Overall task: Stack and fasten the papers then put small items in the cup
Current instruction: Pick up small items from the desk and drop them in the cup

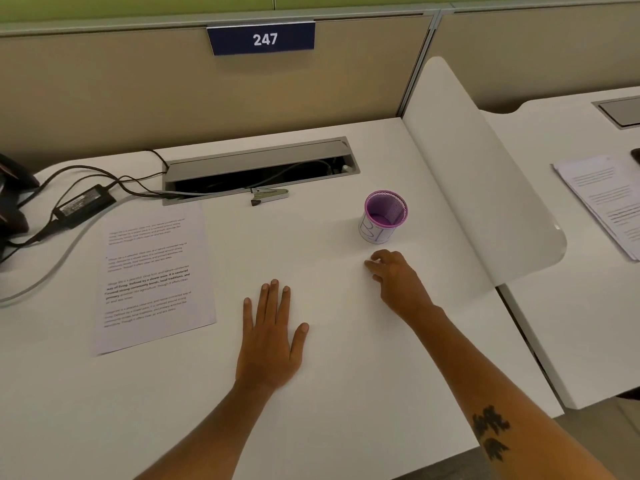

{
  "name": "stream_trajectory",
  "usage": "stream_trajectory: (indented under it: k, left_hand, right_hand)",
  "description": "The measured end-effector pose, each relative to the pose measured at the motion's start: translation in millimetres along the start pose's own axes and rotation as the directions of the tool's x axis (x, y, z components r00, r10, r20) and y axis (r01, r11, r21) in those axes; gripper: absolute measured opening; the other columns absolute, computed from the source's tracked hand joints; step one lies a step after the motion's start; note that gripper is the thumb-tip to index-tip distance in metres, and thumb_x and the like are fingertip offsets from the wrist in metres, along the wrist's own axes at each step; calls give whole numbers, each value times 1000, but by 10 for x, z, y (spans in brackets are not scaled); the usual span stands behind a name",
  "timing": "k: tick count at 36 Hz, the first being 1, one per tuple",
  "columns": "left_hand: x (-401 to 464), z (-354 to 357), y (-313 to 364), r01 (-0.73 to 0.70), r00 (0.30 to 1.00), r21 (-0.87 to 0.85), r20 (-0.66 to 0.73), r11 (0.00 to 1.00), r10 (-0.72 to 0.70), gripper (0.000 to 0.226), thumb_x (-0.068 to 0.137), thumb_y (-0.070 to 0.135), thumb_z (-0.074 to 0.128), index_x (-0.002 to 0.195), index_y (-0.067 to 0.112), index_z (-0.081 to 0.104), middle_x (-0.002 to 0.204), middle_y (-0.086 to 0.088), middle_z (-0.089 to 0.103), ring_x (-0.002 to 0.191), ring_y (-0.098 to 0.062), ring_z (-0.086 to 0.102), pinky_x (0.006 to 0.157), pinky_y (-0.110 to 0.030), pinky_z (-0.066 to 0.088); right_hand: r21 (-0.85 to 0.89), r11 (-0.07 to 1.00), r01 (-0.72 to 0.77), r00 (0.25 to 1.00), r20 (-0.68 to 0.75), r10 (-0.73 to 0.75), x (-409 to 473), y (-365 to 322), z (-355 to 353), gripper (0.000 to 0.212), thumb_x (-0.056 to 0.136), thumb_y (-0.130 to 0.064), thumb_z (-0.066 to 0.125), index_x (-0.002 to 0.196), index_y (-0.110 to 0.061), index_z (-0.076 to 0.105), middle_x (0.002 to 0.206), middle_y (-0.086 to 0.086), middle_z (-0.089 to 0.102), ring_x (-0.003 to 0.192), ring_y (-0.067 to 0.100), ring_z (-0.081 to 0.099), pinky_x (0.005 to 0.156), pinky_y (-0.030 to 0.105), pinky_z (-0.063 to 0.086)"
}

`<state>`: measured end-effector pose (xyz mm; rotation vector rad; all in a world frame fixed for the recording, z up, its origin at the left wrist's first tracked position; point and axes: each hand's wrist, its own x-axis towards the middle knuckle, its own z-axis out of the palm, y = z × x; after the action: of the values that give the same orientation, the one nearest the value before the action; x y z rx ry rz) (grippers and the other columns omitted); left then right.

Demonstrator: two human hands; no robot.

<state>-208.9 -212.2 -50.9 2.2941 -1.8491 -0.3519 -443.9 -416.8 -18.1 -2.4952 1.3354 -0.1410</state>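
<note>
A printed paper stack [152, 275] lies on the white desk [329, 393] at the left. A small silver stapler [269, 196] rests near the cable tray. A purple mesh cup [384, 216] with a paper label stands upright at the right. My left hand [270, 341] lies flat on the desk, fingers spread, holding nothing. My right hand [394, 275] is just in front of the cup, fingers curled with the tips pinched against the desk; whether something small sits between them I cannot tell.
An open cable tray [259, 168] runs along the back. A black power adapter [83, 206] with cables lies at the far left. A white divider panel [485, 188] bounds the desk on the right, with more papers [602, 199] on the neighbouring desk.
</note>
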Motion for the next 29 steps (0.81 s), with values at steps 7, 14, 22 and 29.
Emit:
stream_trajectory:
  k: [7,14,22,29]
  left_hand:
    - [2,-3,6,2,1000,-7,-1,1000,-2,76,110,57,24,171,15,7,181,-8,-4,168,-24,-6,134,-60,10]
    - [4,-4,5,4,1000,-7,-1,1000,-4,76,110,57,25,171,15,7,181,-8,-4,168,-24,-6,134,-61,11]
    - [2,-3,5,10,1000,-3,3,1000,-10,76,110,57,24,171,16,5,181,-8,-4,168,-24,-6,134,-60,10]
    - [7,-6,3,10,1000,-5,6,1000,-10,76,110,59,21,171,17,4,181,-7,-5,168,-23,-7,134,-60,9]
  right_hand:
    - [-53,998,16,999,-50,-18,16,0,34,22,83,14,73,99,0,79,94,12,70,86,34,66,65,42,59]
    - [-81,997,-2,1000,-17,1,22,-63,47,32,78,21,69,101,3,80,86,18,71,80,38,67,67,46,61]
    - [-121,993,-2,997,-75,-7,-50,-134,121,29,74,23,65,94,5,74,84,18,68,77,36,62,62,47,58]
    - [-129,992,-1,992,-124,-15,-71,-191,175,36,70,24,66,101,5,69,91,20,66,80,35,60,63,44,58]
